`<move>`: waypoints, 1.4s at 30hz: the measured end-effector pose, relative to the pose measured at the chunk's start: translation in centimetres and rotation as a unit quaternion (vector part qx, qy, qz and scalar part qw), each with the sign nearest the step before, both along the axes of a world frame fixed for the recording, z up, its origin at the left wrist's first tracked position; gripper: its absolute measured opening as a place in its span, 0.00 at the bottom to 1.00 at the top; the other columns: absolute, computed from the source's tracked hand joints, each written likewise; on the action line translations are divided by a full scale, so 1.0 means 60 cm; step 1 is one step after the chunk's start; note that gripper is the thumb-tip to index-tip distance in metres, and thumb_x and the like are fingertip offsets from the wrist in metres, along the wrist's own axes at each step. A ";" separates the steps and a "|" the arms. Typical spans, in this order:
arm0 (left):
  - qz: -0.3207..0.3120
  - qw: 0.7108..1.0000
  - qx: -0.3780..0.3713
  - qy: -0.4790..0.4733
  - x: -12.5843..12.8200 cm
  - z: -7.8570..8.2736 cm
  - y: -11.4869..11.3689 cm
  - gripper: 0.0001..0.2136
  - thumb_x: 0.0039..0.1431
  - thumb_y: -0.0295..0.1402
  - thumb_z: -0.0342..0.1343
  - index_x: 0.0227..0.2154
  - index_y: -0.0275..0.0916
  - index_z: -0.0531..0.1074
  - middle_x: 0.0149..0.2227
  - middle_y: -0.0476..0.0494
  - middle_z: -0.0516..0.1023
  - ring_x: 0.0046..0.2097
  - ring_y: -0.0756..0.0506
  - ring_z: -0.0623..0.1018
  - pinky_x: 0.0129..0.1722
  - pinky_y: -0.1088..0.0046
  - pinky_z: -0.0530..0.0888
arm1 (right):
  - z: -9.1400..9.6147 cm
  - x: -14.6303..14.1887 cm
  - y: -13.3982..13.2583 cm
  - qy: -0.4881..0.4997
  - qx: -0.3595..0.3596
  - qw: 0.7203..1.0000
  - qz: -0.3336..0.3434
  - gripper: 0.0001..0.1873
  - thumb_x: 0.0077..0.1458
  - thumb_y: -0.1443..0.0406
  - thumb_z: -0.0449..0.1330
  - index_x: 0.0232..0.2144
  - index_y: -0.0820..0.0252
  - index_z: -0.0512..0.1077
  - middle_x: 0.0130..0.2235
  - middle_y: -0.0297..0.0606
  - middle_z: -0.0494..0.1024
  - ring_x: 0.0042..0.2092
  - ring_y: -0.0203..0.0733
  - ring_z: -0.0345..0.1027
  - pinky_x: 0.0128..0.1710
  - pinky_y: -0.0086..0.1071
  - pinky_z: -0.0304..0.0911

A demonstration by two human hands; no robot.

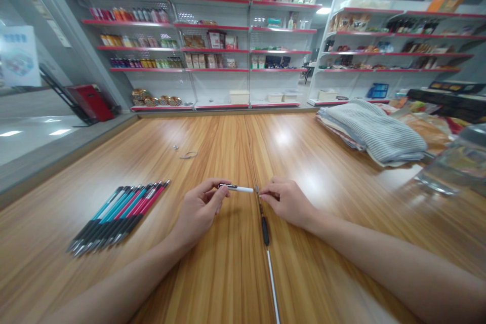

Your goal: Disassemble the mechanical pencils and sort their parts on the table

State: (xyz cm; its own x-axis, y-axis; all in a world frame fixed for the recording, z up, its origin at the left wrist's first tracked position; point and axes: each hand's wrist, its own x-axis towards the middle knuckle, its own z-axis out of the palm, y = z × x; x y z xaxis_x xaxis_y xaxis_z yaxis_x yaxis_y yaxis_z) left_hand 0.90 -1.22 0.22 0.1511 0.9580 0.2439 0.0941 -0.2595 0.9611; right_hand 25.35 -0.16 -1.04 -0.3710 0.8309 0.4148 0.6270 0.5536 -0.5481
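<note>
My left hand point(203, 205) is closed around the black end of a white pen barrel point(243, 189), which points right, roughly level above the table. My right hand point(286, 200) has its fingers pinched together close to the barrel's free end. A small metallic piece point(257, 189) shows at those fingertips; whether they grip it cannot be made out. Below the hands, a black pen grip point(265, 230) with a thin dark end lies along the table's seam. In line with it, a slim white rod point(272, 283) runs towards me. Left of my left hand, several blue, white and pink pens point(119, 217) lie side by side.
On the wooden table point(212, 147), a thin ring-like loop point(189, 154) lies beyond my left hand. Folded striped cloths point(374, 129) and a clear container point(455, 162) stand on the right. Stocked shelves point(210, 50) line the back.
</note>
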 end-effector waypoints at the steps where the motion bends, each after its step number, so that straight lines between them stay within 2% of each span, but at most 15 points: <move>1: -0.001 1.000 -0.001 0.001 0.000 0.000 0.000 0.14 0.59 0.40 0.56 0.43 0.36 0.71 0.31 0.45 0.74 0.22 0.55 0.65 0.19 0.80 0.59 | 0.000 0.000 0.000 -0.001 -0.001 1.000 0.002 0.08 0.56 0.68 0.58 0.34 0.57 0.77 0.32 0.36 0.73 0.34 0.37 0.67 0.34 0.30 0.61; 10: -0.004 1.000 -0.003 0.001 0.000 0.000 0.000 0.13 0.59 0.39 0.55 0.43 0.36 0.71 0.31 0.46 0.73 0.22 0.56 0.65 0.19 0.81 0.59 | -0.003 0.000 0.000 -0.011 0.008 1.000 0.023 0.12 0.58 0.71 0.55 0.36 0.55 0.77 0.37 0.37 0.74 0.38 0.38 0.69 0.40 0.32 0.63; 26: -0.002 1.000 0.008 0.005 -0.002 -0.002 0.001 0.12 0.60 0.38 0.55 0.43 0.37 0.71 0.31 0.47 0.73 0.22 0.56 0.64 0.19 0.81 0.59 | -0.007 -0.004 0.002 -0.046 0.041 0.998 0.034 0.12 0.58 0.71 0.55 0.37 0.53 0.77 0.36 0.35 0.72 0.37 0.35 0.68 0.40 0.29 0.64; 42: -0.004 1.000 0.008 0.004 -0.002 -0.002 0.002 0.12 0.60 0.38 0.55 0.43 0.37 0.71 0.31 0.47 0.73 0.22 0.56 0.64 0.19 0.81 0.59 | -0.006 -0.004 0.005 -0.051 0.023 0.998 0.040 0.14 0.58 0.73 0.54 0.36 0.52 0.77 0.37 0.34 0.72 0.38 0.35 0.68 0.42 0.29 0.64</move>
